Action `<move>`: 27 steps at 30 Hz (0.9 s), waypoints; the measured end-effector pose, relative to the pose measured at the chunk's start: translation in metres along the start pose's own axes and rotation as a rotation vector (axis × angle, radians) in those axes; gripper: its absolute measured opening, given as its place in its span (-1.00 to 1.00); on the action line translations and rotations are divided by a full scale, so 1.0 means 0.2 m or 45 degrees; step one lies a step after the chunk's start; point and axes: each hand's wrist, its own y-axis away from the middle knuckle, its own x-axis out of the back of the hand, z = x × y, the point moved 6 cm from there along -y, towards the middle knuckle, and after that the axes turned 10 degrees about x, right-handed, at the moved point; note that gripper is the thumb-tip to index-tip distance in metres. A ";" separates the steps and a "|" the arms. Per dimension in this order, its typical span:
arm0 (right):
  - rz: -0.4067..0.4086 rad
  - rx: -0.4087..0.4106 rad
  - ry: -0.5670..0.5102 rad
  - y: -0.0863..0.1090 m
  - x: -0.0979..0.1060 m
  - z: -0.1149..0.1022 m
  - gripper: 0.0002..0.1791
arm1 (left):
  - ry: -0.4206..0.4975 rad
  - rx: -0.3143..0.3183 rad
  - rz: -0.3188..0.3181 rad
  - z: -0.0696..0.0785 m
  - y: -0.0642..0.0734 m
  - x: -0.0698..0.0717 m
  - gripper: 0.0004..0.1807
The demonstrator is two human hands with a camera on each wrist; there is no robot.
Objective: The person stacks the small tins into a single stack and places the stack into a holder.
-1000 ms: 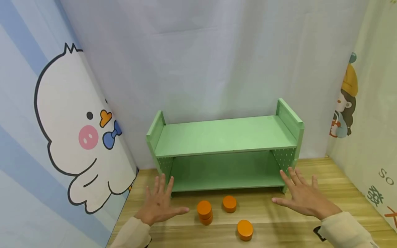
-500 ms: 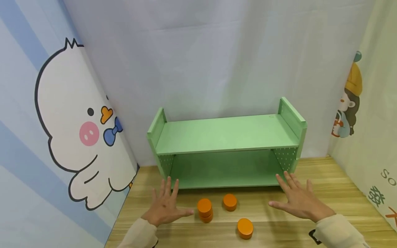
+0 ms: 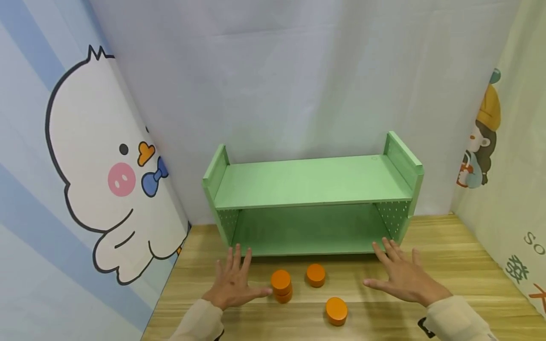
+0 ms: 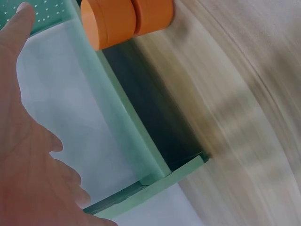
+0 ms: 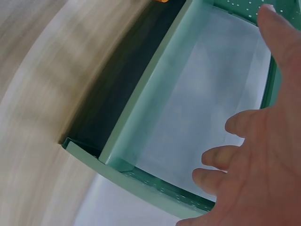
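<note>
Hands apart, fingers spread. Left hand just left of stacked pair of round orange blocks; right hand near right end of light-green two-tier shelf. Between hands on wood-grain tabletop: far round orange block, near round orange block.

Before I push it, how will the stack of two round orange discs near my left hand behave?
The stack of round orange discs might slide apart: a seam shows between the upper disc and the lower disc. Their smooth-looking faces may feel slippery. Lying flat, neither should roll readily.
</note>
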 end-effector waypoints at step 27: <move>0.061 0.105 -0.005 -0.04 -0.15 -0.04 0.10 | 0.176 -0.036 -0.049 0.03 -0.04 -0.13 0.31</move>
